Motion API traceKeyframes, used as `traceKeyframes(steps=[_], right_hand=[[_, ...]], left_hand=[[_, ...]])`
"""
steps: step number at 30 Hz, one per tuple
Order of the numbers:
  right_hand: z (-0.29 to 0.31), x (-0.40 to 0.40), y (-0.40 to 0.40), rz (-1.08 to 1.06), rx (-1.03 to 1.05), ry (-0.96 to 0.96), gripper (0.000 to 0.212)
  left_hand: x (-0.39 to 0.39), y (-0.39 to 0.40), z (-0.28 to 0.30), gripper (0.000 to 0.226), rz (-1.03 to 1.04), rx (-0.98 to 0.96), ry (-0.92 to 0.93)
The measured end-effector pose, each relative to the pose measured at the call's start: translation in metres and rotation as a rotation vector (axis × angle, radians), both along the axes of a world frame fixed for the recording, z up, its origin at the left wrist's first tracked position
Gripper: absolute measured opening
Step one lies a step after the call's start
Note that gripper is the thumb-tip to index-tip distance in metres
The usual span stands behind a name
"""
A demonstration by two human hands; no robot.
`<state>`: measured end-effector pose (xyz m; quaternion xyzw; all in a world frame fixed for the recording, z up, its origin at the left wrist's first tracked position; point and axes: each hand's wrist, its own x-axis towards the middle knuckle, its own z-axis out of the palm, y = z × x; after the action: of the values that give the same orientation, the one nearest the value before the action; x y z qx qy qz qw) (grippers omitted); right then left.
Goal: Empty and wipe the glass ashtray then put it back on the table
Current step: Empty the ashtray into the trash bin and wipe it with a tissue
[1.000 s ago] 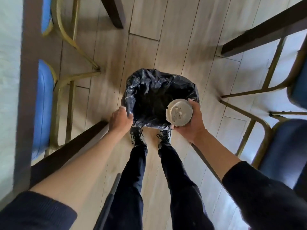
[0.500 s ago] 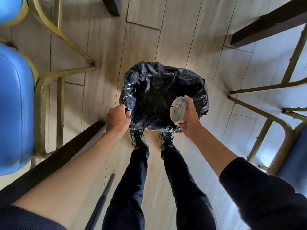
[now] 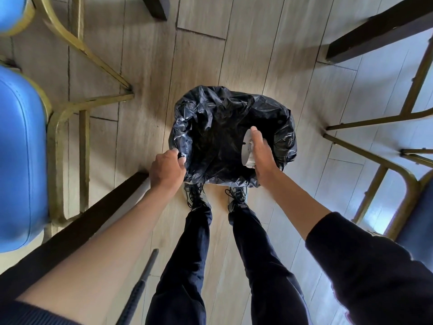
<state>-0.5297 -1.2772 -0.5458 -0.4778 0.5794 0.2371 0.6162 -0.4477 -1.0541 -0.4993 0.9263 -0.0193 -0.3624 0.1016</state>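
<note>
A bin lined with a black plastic bag (image 3: 276, 118) stands on the wooden floor just beyond my feet. My right hand (image 3: 262, 156) grips the round glass ashtray (image 3: 246, 148) over the right side of the bin's mouth. The ashtray is tipped on edge with its open side facing left into the bag, and my hand covers most of it. My left hand (image 3: 167, 170) pinches the bag's rim at the near left of the bin. Whatever lies inside the bag is too dark to make out.
Blue-seated chairs with gold metal frames stand at the left (image 3: 21, 156) and right (image 3: 417, 221). Dark table legs (image 3: 375, 29) reach in from the upper right and top centre. A dark table edge (image 3: 77, 221) runs along the lower left, with a thin dark rod (image 3: 143, 285) beside my left leg.
My right hand has turned the ashtray from face-up to on edge, open side toward the bag, and moved it further over the bin. My left hand has kept its hold on the rim.
</note>
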Motion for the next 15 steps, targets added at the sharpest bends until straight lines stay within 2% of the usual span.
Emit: traceKeyframes(steps=[1,4,7,8,13,15], right_hand=[[0.0013,0.0021,-0.0003,0.025,-0.021,-0.003,0.100],[0.0095,0.0077,0.0001,0.107,-0.062,-0.031,0.095],[0.0067,0.0076,0.0026,0.041,-0.013,0.001,0.117],[0.0020,0.0059,0.0024,0.020,0.002,-0.002,0.118],[0.0009,0.0055,-0.0002,-0.075,0.029,-0.014,0.074],[0.0002,0.0049,-0.0025,-0.061,0.028,-0.016,0.068]], left_hand=[[0.0000,-0.0001,0.0008,0.024,0.002,-0.002,-0.002],[-0.0001,-0.0016,0.0032,0.023,0.003,-0.003,-0.001],[0.0001,-0.0017,0.0035,0.022,0.003,0.001,-0.001],[0.0000,-0.0015,0.0036,0.022,0.002,0.003,-0.001],[0.0009,-0.0012,0.0043,0.024,-0.010,0.014,0.009],[0.0016,-0.0024,0.0056,0.028,-0.007,0.018,0.015]])
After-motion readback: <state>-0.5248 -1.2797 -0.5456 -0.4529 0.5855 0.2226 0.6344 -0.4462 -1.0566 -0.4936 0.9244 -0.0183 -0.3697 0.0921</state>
